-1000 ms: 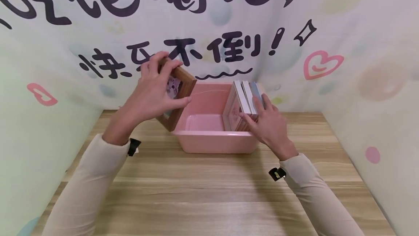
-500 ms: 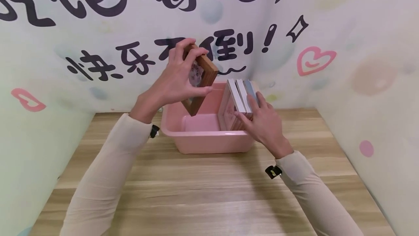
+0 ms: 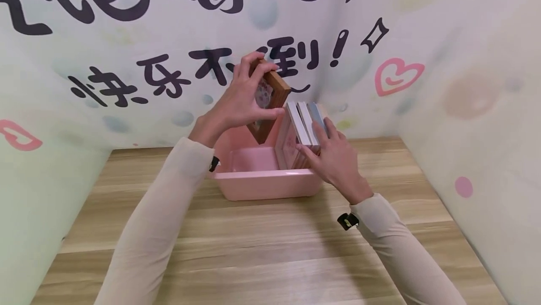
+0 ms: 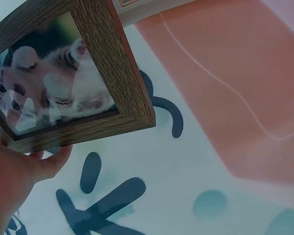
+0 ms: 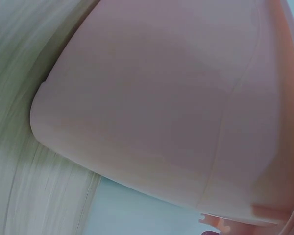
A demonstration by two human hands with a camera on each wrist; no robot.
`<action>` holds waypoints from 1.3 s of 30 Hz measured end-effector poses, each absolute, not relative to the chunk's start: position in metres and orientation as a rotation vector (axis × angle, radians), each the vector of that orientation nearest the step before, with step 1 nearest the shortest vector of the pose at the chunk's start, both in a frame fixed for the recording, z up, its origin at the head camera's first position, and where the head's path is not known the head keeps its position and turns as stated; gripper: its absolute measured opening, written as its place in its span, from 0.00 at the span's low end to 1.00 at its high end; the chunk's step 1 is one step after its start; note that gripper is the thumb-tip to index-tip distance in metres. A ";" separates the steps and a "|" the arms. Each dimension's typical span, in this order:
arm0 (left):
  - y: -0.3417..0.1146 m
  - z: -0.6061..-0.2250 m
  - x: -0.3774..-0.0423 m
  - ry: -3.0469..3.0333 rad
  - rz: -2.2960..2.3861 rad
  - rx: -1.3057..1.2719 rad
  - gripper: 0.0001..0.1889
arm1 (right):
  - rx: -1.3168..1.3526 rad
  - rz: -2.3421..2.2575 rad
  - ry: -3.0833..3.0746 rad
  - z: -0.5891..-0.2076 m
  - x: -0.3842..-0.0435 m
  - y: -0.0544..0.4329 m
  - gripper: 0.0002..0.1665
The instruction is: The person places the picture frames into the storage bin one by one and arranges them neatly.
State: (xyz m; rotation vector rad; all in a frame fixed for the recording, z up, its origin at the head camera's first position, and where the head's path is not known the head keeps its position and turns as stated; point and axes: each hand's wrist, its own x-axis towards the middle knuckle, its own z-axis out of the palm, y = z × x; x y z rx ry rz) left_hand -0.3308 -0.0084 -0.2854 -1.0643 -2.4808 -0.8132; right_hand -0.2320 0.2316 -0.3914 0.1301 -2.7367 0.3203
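My left hand [image 3: 241, 96] holds a brown wooden picture frame [image 3: 264, 92], tilted, above the left part of a pink plastic basin [image 3: 266, 185]. In the left wrist view the picture frame [image 4: 108, 58] shows a kitten photo behind glossy glass, and part of the left hand [image 4: 14, 181] is at its edge. Several picture frames [image 3: 289, 140], with white, blue and wooden edges, stand side by side in the basin's right part. Around their tops my right hand [image 3: 338, 159] grips, thumb at the near left. Only the basin's outer wall [image 5: 152, 107] fills the right wrist view; that hand is out of it.
The basin stands on a wood-grain table [image 3: 262, 248], near its back edge. Behind it hangs a pale printed cloth [image 3: 169, 121] with large black characters, and pale walls close in both sides. Each wrist carries a small black device [image 3: 348, 221].
My left hand has carried the brown picture frame rightward, from the basin's left rim to above its inside, nearer the standing frames. The right hand keeps its place on them. The head view has shifted slightly.
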 end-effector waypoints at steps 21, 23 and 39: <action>0.007 -0.324 -0.351 -2.474 -0.919 -1.229 0.44 | 0.154 0.307 -2.713 -0.389 -0.233 0.227 0.47; 0.007 -0.327 -0.352 -2.508 -0.897 -1.241 0.44 | 0.152 0.310 -2.713 -0.389 -0.233 0.227 0.47; 0.007 -0.350 -0.356 -2.711 -0.898 -1.383 0.42 | 0.101 0.308 -2.768 -0.390 -0.233 0.229 0.48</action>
